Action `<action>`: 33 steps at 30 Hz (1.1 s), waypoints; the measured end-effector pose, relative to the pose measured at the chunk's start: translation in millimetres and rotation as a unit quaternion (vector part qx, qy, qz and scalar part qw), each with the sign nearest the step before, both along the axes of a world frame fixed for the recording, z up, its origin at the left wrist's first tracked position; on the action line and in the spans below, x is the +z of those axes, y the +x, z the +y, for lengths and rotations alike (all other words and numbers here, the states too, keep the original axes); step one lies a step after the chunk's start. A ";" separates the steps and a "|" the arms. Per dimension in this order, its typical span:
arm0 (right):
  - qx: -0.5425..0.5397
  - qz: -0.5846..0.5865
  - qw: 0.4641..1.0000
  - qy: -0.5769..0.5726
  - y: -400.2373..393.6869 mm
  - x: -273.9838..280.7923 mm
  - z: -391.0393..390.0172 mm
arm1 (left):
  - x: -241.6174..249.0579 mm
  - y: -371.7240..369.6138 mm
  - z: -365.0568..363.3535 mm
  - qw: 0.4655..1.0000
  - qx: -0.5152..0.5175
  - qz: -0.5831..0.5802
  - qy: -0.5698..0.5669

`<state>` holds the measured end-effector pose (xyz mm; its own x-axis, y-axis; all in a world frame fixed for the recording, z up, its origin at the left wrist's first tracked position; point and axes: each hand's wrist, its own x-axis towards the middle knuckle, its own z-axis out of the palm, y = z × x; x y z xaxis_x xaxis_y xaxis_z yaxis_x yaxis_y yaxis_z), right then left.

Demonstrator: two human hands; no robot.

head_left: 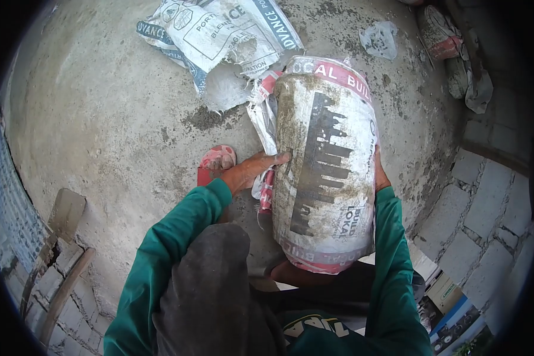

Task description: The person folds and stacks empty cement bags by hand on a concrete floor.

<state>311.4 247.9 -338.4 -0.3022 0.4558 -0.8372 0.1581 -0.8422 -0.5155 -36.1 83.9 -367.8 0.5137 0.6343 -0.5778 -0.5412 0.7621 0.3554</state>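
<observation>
A full white cement bag (pixel 332 172) with pink-red bands and a dark skyline print stands before me, dirty along its left side. My left hand (pixel 258 169) grips its left side, thumb on the printed face and the other fingers mostly hidden behind. Beside that hand hangs a loose, torn strip of bag material (pixel 266 187) in white and red. My right hand (pixel 381 171) presses on the opposite side of the bag, and its fingers are largely out of sight behind the edge. The bag is held between both hands, close to my legs.
A torn white and blue cement bag (pixel 225 35) lies on the concrete floor (pixel 101 113). Crumpled plastic (pixel 378 40) sits farther right. Block walls (pixel 486 196) border the right, with more sacks (pixel 445 47) above. At left are a shovel blade (pixel 68 210) and a curved handle (pixel 68 291).
</observation>
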 end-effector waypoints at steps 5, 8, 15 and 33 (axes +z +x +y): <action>-0.041 0.034 0.998 -0.036 0.2 -15.8 -39.4 | 14.9 -31.6 -46.1 0.994 -0.017 0.104 -0.031; -0.048 0.128 0.990 -0.018 -16.5 -1.5 -65.0 | 26.5 -45.7 -80.1 0.995 0.030 0.090 -0.033; 0.021 0.158 0.987 0.012 -62.6 26.2 -50.8 | 63.9 -67.8 -110.5 0.983 0.148 0.107 -0.004; 0.192 -0.105 0.916 0.337 -169.3 86.7 4.1 | 24.6 -54.2 -38.3 0.941 0.268 0.196 -0.063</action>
<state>142.1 251.9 -251.7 -0.4127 0.7845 -0.4629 0.5318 -0.2050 -0.8217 -90.2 45.6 -343.2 -0.1285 0.6547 -0.7449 -0.7061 0.4670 0.5323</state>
